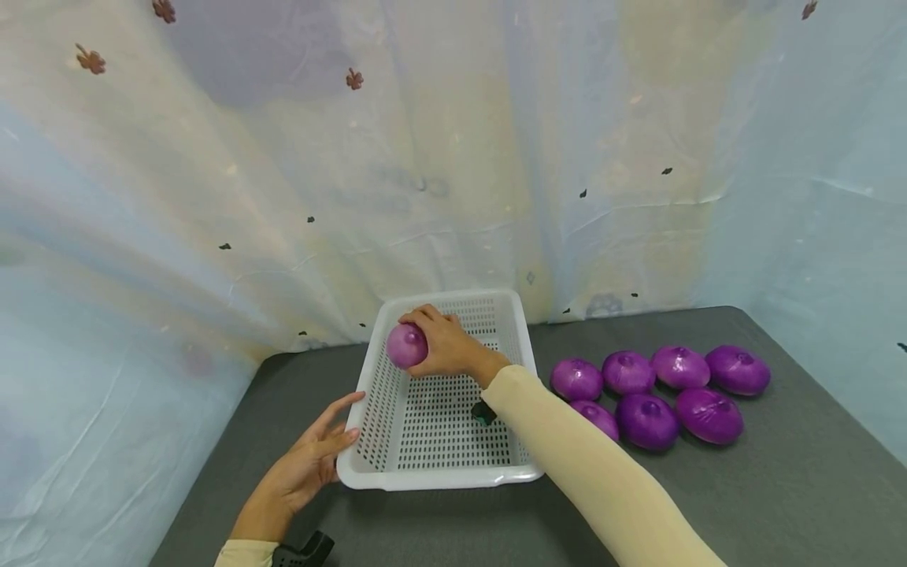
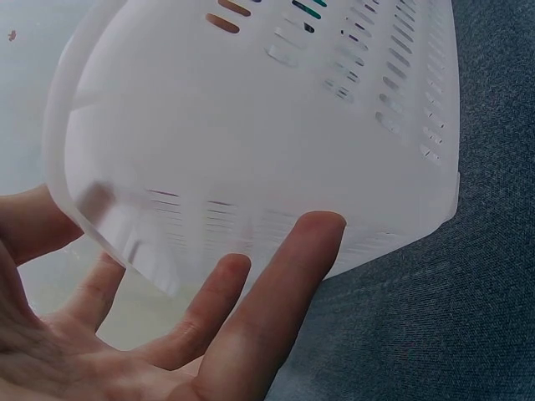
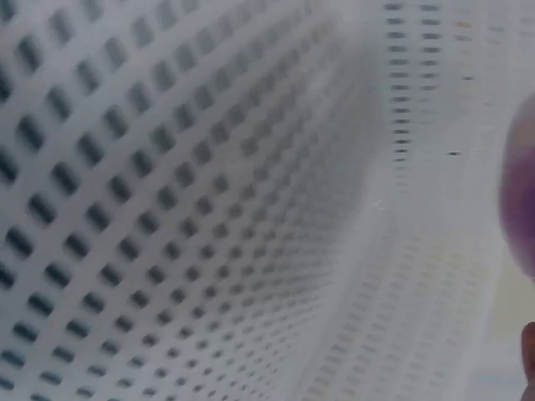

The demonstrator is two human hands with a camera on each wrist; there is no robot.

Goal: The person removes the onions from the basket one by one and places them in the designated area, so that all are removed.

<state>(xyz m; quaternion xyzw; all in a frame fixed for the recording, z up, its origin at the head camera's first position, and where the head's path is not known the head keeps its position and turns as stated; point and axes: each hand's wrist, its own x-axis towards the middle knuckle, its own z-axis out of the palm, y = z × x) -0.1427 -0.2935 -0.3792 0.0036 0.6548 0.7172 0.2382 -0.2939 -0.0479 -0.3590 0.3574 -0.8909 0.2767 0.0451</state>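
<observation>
A white slotted plastic basket (image 1: 453, 479) stands on the dark table. My left hand (image 1: 309, 457) holds its left side near the front corner, thumb at the rim. In the left wrist view, fingers (image 2: 280, 292) lie against the basket's outer wall (image 2: 201, 109). Over the back left part of the basket, my right hand (image 1: 445, 345) grips a purple-red onion (image 1: 407, 346), which overlaps the left wall in the head view. Only a blurred slice of that onion (image 3: 520, 196) shows at the edge of the right wrist view, beside the slotted basket walls.
Several shiny purple-red onions (image 1: 647, 421) lie in two rows on the grey table (image 1: 794, 480), right of the basket. My right forearm reaches across the basket's right edge, close to the nearest onions. A pale patterned curtain (image 1: 453, 157) hangs behind the table.
</observation>
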